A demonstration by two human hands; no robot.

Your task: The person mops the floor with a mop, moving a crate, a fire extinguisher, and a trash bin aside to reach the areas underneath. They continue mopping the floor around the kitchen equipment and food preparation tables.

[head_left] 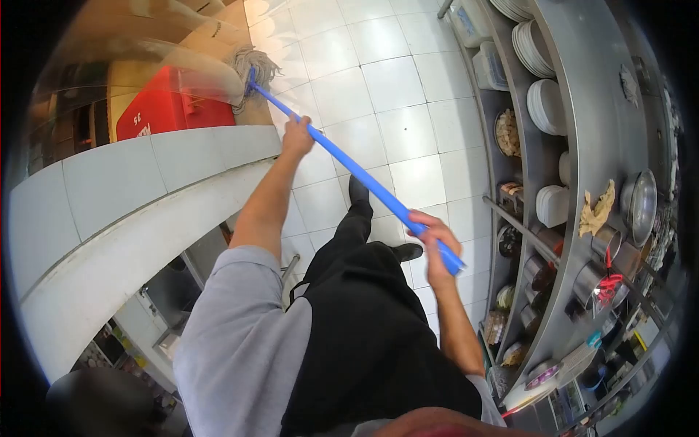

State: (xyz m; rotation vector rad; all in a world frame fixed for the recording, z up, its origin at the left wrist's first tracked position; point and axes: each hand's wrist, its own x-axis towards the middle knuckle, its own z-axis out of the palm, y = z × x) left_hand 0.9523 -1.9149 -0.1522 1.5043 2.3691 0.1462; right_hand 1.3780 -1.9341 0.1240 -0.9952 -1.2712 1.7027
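A blue mop handle (364,178) runs diagonally across the view, from the mop head at the upper left to its free end at the lower right. My left hand (297,136) is closed round the handle's upper part, nearer the mop head. My right hand (435,240) grips it close to the free end. The grey string mop head (255,67) rests on brown cardboard (251,111), beside a red crate (175,105).
White floor tiles (364,95) surround my black boots (359,191). A low tiled wall (116,186) stands at the left. Along the right runs a metal shelf unit (575,138) with stacked plates (546,105), bowls and pots.
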